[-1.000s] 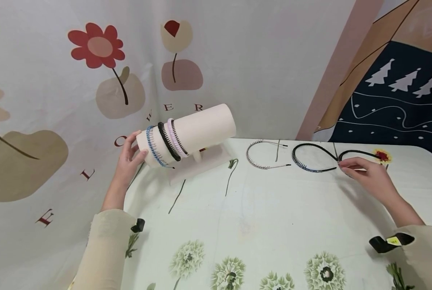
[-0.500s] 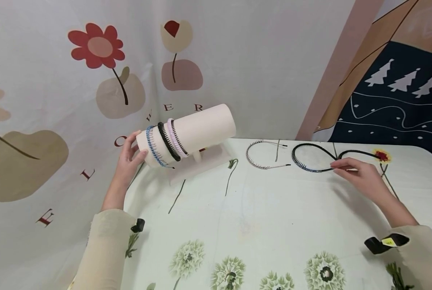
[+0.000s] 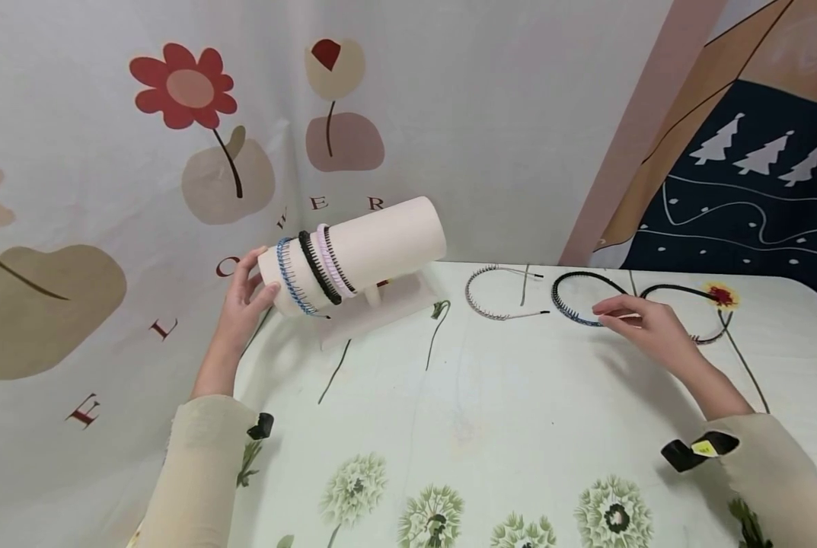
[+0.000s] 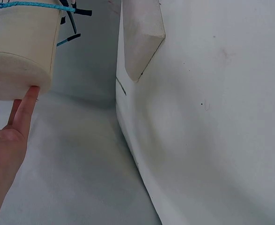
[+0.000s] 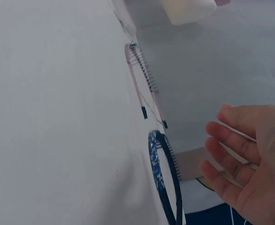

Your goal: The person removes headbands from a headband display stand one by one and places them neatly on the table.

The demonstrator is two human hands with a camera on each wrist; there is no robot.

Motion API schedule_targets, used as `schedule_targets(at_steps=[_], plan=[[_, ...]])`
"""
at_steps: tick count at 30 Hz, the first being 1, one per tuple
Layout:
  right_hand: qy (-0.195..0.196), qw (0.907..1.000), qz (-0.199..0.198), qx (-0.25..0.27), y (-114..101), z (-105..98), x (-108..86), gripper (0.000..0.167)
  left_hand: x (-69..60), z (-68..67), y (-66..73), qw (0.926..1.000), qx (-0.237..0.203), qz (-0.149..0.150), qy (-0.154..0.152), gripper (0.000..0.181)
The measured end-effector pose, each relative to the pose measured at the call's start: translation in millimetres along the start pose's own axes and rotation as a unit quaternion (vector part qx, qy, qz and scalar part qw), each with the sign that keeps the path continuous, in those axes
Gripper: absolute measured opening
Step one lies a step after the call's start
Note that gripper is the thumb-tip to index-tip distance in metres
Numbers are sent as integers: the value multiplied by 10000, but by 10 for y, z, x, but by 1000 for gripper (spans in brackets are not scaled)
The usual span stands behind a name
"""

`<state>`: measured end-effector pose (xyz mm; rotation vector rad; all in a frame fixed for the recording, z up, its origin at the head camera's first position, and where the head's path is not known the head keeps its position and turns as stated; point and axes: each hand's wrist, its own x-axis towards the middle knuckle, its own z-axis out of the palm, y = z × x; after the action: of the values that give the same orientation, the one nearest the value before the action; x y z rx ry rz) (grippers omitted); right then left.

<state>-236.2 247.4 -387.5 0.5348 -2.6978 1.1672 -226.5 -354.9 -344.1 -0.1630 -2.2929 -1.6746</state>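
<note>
A pale headband stand point(image 3: 387, 236) has its cylinder lying sideways, with blue point(image 3: 286, 274), black point(image 3: 315, 268) and lilac point(image 3: 331, 262) headbands around it. My left hand point(image 3: 238, 308) holds the cylinder's left end between thumb and fingers; some fingertips are hidden behind it in the left wrist view. Above the near side of a black-and-blue headband point(image 5: 155, 161) on the table hovers my right hand point(image 5: 256, 154). Its fingers are loosely bent and spread, apart from the headband in the right wrist view. A pale pink toothed headband point(image 5: 134, 77) lies to its left.
Behind my right hand lies another black headband point(image 3: 678, 288), partly covered by the hand. The stand's flat base point(image 3: 387, 316) rests on the flower-printed tablecloth point(image 3: 490, 396). A printed curtain point(image 3: 504, 129) hangs along the table's back and left side.
My right hand has moved left from the gap between the two black headbands to over the black-and-blue one, uncovering more of the rightmost headband. My left hand and the stand stay put.
</note>
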Motion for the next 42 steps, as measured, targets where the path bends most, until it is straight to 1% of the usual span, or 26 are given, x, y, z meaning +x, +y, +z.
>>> schedule_targets(at_steps=[3, 8, 16, 22, 24, 27, 32, 42], plan=[[-103, 9998, -102, 132, -46, 55, 43, 20, 3, -2, -1, 10000, -68, -4, -10, 58], [-185, 9993, -201, 259, -134, 154, 110, 20, 12, 0, 1, 10000, 25, -39, 2, 58], [-303, 9982, -336, 385, -261, 354, 221, 19, 29, 1, -9, 10000, 28, 17, -5, 59], [-516, 9972, -344, 415, -356, 496, 276, 20, 29, 2, -9, 9999, 141, -74, 22, 57], [-603, 9968, -331, 410, -387, 547, 297, 21, 30, 0, -14, 9999, 143, -54, 1, 57], [-747, 9953, -326, 521, -438, 639, 345, 23, 31, -11, -32, 10000, 56, -15, 4, 57], [-977, 9911, -381, 819, -565, 807, 430, 25, 38, -24, -54, 10000, 35, 39, 32, 59], [-1138, 9857, -594, 1090, -843, 1163, 552, 25, 9, -10, -24, 10000, 53, -10, 1, 58]])
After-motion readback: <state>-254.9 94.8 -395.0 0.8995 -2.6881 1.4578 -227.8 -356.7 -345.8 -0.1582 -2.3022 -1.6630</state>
